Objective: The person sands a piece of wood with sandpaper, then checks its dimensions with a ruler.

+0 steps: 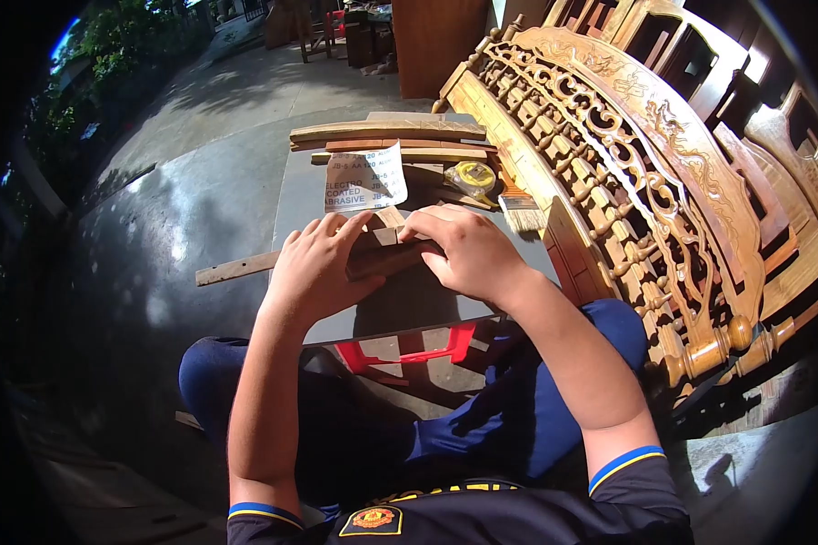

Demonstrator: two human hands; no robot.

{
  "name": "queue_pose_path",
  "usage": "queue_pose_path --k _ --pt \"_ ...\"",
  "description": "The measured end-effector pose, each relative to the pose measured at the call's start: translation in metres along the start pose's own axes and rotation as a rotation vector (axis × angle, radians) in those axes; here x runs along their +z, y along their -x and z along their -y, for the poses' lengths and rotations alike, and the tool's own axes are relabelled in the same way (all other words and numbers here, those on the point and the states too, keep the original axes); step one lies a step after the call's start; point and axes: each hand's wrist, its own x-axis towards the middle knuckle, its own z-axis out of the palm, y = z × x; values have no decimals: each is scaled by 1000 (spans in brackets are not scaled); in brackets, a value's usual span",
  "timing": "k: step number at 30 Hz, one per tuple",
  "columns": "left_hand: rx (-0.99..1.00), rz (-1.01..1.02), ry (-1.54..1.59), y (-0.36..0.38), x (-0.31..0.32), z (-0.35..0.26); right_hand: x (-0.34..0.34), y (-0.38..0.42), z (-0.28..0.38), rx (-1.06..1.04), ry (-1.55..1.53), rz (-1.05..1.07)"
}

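My left hand (314,268) is curled over a narrow wooden strip (236,269), which sticks out to the left past the table edge. My right hand (463,250), fingers bent and thumb below, grips the right part of the wood. Between the hands a dark wooden piece (384,262) shows, and a small pale wood end (391,216) rises just beyond it. How these pieces join is hidden by my fingers. Just past my hands lies a printed sandpaper sheet (365,179), its lower edge close to my left fingertips.
Several wood strips (386,133) lie along the far side of the grey table (323,332). A yellow tape measure (473,177) and a paintbrush (523,213) lie at right. Carved headboard (600,118) leans at right. Below the table is a red plastic stool (459,343).
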Motion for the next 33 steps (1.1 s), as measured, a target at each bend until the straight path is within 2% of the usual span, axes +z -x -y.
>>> queue_pose_path --k 7,16,25,33 --pt "-10 -26 -11 0 5 0 2 -2 0 -15 -11 -25" --pt "-39 44 -7 0 -5 -6 4 -3 -1 -4 -27 -17" --pt "11 86 88 -1 -9 -1 -4 -2 8 34 -19 25" --pt "88 40 97 -3 -5 8 -5 -1 7 14 -48 25"
